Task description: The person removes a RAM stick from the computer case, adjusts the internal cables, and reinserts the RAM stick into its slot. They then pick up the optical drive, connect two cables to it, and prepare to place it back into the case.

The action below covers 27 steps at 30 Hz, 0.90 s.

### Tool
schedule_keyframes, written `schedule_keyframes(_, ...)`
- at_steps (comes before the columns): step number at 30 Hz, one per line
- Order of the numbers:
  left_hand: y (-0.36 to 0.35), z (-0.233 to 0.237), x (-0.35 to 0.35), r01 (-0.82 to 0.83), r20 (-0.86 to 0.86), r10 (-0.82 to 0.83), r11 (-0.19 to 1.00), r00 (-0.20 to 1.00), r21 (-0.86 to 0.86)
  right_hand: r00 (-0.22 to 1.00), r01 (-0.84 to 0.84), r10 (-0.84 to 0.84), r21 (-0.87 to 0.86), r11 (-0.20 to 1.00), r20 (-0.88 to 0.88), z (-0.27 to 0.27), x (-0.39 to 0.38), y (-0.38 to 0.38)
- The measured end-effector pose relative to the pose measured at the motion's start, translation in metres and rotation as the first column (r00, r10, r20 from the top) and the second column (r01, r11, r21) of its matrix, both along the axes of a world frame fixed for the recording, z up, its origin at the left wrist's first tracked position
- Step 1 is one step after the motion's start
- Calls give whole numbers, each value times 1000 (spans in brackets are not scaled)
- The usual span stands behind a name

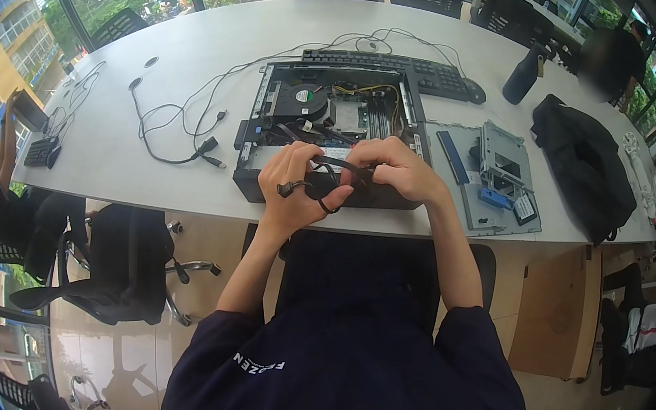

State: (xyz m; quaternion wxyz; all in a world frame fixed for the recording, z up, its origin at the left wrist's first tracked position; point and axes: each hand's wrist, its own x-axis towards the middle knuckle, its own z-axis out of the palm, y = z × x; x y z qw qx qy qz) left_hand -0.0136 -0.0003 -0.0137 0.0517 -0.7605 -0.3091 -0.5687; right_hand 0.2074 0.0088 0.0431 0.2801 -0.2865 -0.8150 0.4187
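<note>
An opened computer case [248, 158] lies on the white table, with a round black fan [301, 102] inside. Over its near edge, my left hand [292, 180] has its fingers closed on a black cable [335, 162], and a black connector [289, 189] hangs beside the fingers. Close to its right, my right hand [398, 168] pinches the same cable, its fingers bent together. The exact fingertip contact of the right hand is partly hidden.
Behind the case are a keyboard [434, 77] and mouse [474, 91]. Metal parts [506, 157], a bottle [524, 75] and a black bag [583, 163] lie to the right. Loose cables [184, 109] spread left on the table [200, 42]. People sit at both sides.
</note>
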Motion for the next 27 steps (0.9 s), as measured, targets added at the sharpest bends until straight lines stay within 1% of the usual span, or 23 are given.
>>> schedule_keyframes(2, 2, -2, -1, 6, 0, -6, 1000, 1000, 21, 1000, -5, 5, 9, 1000, -29, 0, -2, -2)
schedule_keyframes(4, 1, -3, -1, 17, 10, -17, 1000, 1000, -13, 998, -9, 10, 13, 1000, -60, -1, -3, -1)
schedule_keyframes(6, 1, -3, 0, 18, 13, -18, 1000, 1000, -8, 991, 6, -12, -47, 999, -132, -2, -3, -1)
schedule_keyframes(7, 1, -2, 0, 16, 17, -16, 1000, 1000, -1, 991, 6, -12, -48, 999, -131, -4, -3, 0)
schedule_keyframes(9, -2, 2, 1, 4, -12, -4, 1000, 1000, -11, 963, 28, -29, -9, 1000, -267, -7, -5, 3)
schedule_keyframes(10, -2, 3, 1, -8, -43, 7, 1000, 999, -19, 963, 25, -26, -6, 1000, -268, -6, -5, 4)
schedule_keyframes(12, -2, 5, 2, -11, -48, 11, 1000, 999, -15, 964, 51, -31, 72, 996, -263, -6, -4, 4)
schedule_keyframes(13, -2, 5, 3, -10, -51, 9, 1000, 999, -17, 964, 50, -29, 74, 996, -263, -6, -4, 3)
schedule_keyframes(15, -2, 4, 3, -17, -59, 16, 1000, 998, -17, 964, 60, -56, 7, 998, -259, -6, -4, 2)
schedule_keyframes(16, -2, 4, 3, -24, -69, 23, 1000, 997, -19, 964, 60, -56, 8, 998, -259, -5, -3, 3)
schedule_keyframes(18, -1, 5, 2, -18, -82, 18, 1000, 996, 9, 941, -21, 29, 30, 999, -336, -4, -3, 4)
schedule_keyframes(19, 0, 5, 3, -10, -93, 14, 999, 996, 36, 941, -19, 27, 27, 999, -336, -4, -4, 2)
schedule_keyframes(21, -2, 6, 4, -14, -93, 17, 1000, 996, 24, 981, 74, -67, 34, 997, -181, -1, -7, -3)
schedule_keyframes(25, -2, 5, 3, -29, -92, 30, 999, 995, 17, 982, 109, -92, 98, 989, -162, -2, -9, -3)
schedule_keyframes(27, 0, 4, 4, -28, -89, 30, 999, 996, 23, 982, 158, -140, 153, 976, -124, 0, -8, -5)
